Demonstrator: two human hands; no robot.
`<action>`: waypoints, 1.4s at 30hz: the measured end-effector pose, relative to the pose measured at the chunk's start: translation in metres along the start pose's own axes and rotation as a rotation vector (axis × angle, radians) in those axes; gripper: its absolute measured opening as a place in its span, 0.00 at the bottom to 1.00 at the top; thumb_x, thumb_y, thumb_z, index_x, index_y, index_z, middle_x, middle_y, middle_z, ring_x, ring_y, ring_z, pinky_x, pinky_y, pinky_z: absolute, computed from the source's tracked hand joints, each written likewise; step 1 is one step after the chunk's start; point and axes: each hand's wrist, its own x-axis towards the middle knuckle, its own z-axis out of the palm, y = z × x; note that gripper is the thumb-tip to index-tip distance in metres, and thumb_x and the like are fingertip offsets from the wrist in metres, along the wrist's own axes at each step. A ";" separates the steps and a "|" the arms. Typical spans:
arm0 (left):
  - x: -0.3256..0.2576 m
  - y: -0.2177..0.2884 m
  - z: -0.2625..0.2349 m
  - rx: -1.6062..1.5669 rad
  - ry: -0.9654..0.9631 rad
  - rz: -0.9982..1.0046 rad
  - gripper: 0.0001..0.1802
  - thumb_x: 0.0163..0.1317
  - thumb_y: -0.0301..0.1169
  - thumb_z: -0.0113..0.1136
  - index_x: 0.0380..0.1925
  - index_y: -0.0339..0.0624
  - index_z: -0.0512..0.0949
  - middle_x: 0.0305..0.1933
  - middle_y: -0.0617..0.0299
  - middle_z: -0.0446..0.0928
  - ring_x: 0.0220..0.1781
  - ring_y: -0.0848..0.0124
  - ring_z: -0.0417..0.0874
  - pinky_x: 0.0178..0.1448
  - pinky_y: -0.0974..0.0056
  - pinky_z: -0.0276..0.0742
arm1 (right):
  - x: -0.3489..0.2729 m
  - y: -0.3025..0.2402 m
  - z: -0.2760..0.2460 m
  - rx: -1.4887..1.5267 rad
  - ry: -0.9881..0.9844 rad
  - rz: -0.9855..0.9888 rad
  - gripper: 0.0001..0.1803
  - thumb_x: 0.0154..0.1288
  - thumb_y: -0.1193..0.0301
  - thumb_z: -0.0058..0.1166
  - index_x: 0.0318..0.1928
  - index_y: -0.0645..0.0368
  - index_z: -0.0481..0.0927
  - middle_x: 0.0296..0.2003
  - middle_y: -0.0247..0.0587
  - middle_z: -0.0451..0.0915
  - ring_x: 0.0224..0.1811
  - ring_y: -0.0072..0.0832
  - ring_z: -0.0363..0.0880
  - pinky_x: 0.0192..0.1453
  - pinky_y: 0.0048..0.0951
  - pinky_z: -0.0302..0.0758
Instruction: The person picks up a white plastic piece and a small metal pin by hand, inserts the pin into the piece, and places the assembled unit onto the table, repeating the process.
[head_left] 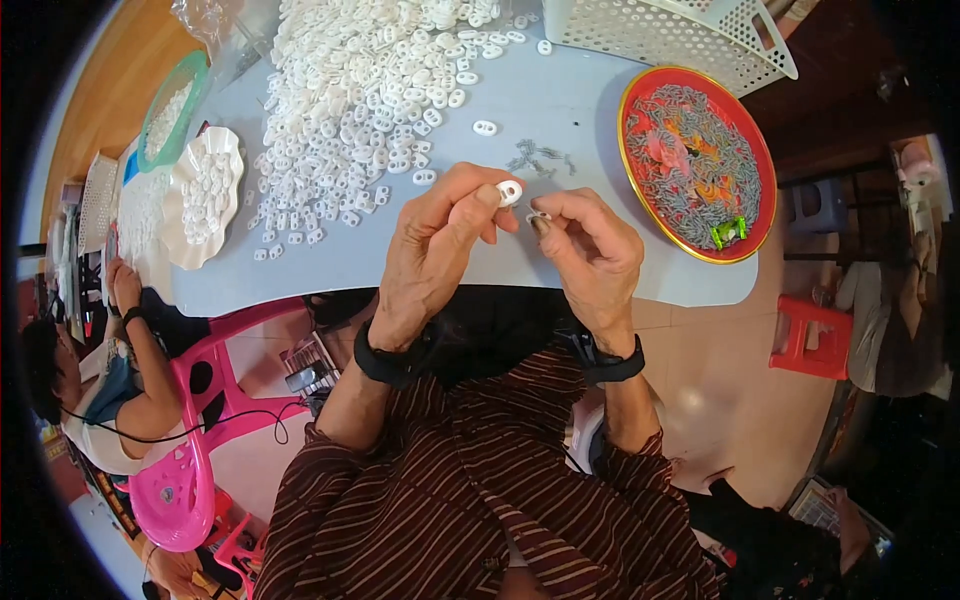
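Observation:
My left hand (440, 245) pinches a small white oval plastic piece with two holes (510, 192) between thumb and forefinger, just above the near edge of the pale blue table (560, 110). My right hand (590, 250) holds a tiny grey metal spring (538, 216) at its fingertips, almost touching the white piece. A big heap of the same white pieces (360, 90) lies on the table beyond my left hand. A few loose grey springs (540, 157) lie just past my fingers. Both wrists wear black bands.
A red round tray (640, 100) full of grey springs, with a green clip, sits at the right. A white perforated basket (670, 35) stands behind it. A white scalloped dish (205, 195) and a green bowl (170, 110) hold more pieces at left. Another person sits at far left by a pink chair (185, 470).

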 end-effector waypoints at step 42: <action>-0.001 0.003 -0.002 0.054 -0.108 0.132 0.08 0.67 0.23 0.49 0.40 0.31 0.77 0.36 0.61 0.77 0.36 0.74 0.77 0.42 0.69 0.72 | 0.001 0.002 -0.006 0.337 -0.145 0.194 0.05 0.63 0.82 0.55 0.40 0.65 0.80 0.30 0.35 0.82 0.27 0.15 0.76 0.33 0.16 0.75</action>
